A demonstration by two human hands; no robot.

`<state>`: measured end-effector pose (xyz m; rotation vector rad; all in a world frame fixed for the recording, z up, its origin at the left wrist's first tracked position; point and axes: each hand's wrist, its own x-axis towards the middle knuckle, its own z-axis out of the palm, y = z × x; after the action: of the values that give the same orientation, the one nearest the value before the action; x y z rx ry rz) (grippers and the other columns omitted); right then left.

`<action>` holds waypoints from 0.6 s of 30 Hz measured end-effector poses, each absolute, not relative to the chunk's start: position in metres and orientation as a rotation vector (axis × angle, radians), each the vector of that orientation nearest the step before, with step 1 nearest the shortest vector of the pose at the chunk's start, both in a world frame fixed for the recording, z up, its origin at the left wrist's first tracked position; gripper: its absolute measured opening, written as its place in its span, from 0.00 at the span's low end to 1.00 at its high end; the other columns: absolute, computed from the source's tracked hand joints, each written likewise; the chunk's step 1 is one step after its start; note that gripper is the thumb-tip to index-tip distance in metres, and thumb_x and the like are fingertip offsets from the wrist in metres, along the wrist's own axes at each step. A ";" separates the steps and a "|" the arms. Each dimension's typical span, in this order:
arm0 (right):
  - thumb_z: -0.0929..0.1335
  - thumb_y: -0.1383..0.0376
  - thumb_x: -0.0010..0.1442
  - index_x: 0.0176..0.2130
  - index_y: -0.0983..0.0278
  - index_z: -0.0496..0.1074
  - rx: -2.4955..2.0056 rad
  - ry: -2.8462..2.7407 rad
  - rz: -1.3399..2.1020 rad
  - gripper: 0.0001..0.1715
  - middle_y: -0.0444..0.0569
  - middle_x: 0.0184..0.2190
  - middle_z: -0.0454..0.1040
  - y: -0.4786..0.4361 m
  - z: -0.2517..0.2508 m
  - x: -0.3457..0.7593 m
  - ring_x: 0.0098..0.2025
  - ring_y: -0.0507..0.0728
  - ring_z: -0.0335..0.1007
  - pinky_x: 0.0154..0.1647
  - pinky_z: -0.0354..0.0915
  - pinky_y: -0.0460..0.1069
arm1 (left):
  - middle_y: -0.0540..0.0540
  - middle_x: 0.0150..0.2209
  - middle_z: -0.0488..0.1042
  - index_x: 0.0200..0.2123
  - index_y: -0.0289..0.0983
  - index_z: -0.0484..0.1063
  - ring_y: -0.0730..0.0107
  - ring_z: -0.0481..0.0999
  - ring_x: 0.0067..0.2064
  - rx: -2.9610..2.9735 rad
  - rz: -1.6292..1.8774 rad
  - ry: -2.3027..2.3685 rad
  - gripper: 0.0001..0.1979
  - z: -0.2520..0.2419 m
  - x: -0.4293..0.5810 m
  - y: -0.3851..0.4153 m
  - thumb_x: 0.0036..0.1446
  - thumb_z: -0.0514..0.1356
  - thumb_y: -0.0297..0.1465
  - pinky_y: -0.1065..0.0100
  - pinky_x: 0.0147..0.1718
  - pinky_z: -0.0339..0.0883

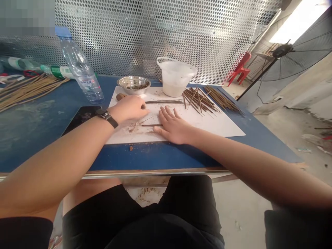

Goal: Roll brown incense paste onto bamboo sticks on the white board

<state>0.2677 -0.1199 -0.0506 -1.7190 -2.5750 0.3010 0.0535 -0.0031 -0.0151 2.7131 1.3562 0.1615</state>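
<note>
The right hand's fingers lie spread and flat on a white sheet, open and gripping nothing, and its thumb rests beside a thin dark stick on the sheet, with the stick's far end running toward the palm of the right hand. The left hand is curled, its fingertips down on the sheet just beside the end of a second, longer dark stick; whether they pinch anything small, you cannot tell from this view. A black wristwatch sits on the left wrist. Brown crumbs are scattered on the sheet between the hands, and a brown lump of clay lies near its far edge. Past the fingertips stand a steel bowl with dark residue inside and a white plastic jug. A loose pile of sticks lies on the sheet's far corner, with a tidier bunch beside it on the blue worktop. Further left are a plastic water bottle and a long bundle of sticks, and behind everything rises a perforated metal screen.
</note>
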 end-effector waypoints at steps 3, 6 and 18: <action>0.46 0.28 0.77 0.86 0.86 0.42 -1.739 -2.579 0.265 0.72 0.75 0.87 0.34 -0.097 -0.050 0.272 0.90 0.80 0.22 0.88 0.27 0.78 | 0.39 0.33 0.83 0.38 0.42 0.87 0.45 0.81 0.42 2.751 0.118 1.390 0.16 -0.014 0.054 -0.001 0.61 0.66 0.47 0.55 0.39 0.58; 0.46 0.27 0.76 0.86 0.84 0.44 -1.638 -2.604 0.270 0.73 0.76 0.87 0.34 -0.105 -0.055 0.283 0.90 0.80 0.23 0.88 0.30 0.79 | 0.40 0.33 0.83 0.37 0.42 0.87 0.46 0.81 0.42 2.780 0.105 1.372 0.15 -0.014 0.053 0.003 0.59 0.68 0.47 0.56 0.37 0.57; 0.46 0.26 0.76 0.86 0.81 0.46 -1.521 -2.633 0.354 0.72 0.74 0.87 0.37 -0.144 -0.060 0.305 0.90 0.79 0.25 0.88 0.33 0.79 | 0.42 0.26 0.77 0.30 0.42 0.84 0.52 0.77 0.34 2.714 0.087 1.403 0.21 -0.014 0.053 0.001 0.62 0.68 0.53 0.56 0.37 0.55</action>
<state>0.3054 -0.1437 -0.0596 -1.5212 -2.6329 0.3540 0.0532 0.0008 -0.0139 2.7142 1.4026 0.0874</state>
